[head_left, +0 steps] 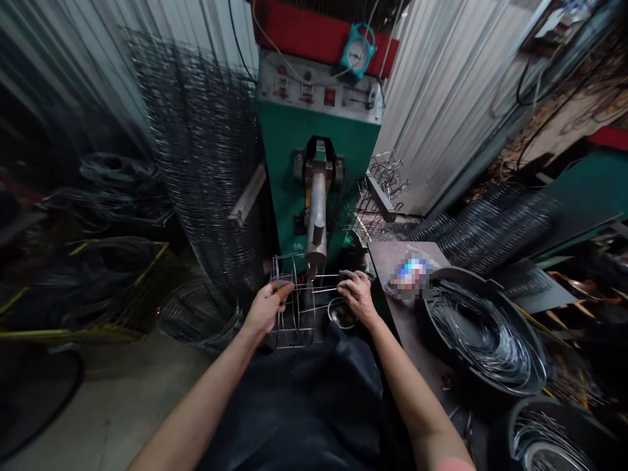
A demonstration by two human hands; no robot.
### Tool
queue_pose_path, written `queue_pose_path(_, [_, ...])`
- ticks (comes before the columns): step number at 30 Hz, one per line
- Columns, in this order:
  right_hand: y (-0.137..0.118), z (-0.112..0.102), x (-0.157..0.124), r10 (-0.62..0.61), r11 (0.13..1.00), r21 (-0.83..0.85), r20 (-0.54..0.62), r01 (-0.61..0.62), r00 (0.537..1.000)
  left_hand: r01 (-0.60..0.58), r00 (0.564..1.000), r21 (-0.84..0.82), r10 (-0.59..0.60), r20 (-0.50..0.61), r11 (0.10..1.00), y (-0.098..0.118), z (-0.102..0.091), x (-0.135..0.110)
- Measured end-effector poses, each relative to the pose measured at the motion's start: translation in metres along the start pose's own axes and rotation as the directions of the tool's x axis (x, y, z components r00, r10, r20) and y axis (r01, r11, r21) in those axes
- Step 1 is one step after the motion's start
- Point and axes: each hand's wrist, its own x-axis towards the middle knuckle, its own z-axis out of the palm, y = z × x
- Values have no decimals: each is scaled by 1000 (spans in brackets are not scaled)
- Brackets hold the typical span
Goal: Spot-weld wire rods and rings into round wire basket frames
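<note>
My left hand [263, 309], with orange covers on its fingertips, is closed on the near left side of a wire frame [300, 328]. The frame has thin rings joined by straight wires. Its long wires run right to my right hand [358, 294], whose bent fingers grip the wire ends. Between my hands, the tip of a spot welder's metal arm [318, 219] stands right over the frame. Whether tip and wire touch is too small to tell. A round metal bowl [342, 314] sits below the wires, partly hidden by them.
The welder's green body [282, 170] stands ahead, a teal dial clock [358, 55] on top. Tall stacked wire rings [201, 131] rise at left. On the right, a side table [392, 307] bears a black tub [432, 333] of cut wires. Finished-looking wire frames [383, 183] hang behind.
</note>
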Motion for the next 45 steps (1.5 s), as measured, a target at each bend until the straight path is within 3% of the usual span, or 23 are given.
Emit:
queue_pose_path(28, [7,5,25,68,998,-3,25,-68,997,63,998,-69,-64,-12,996,6,5,32])
queue_pose_path(45, [8,6,27,54,998,-12,2,-54,999,79,997,-23,-79,0,997,15,8,35])
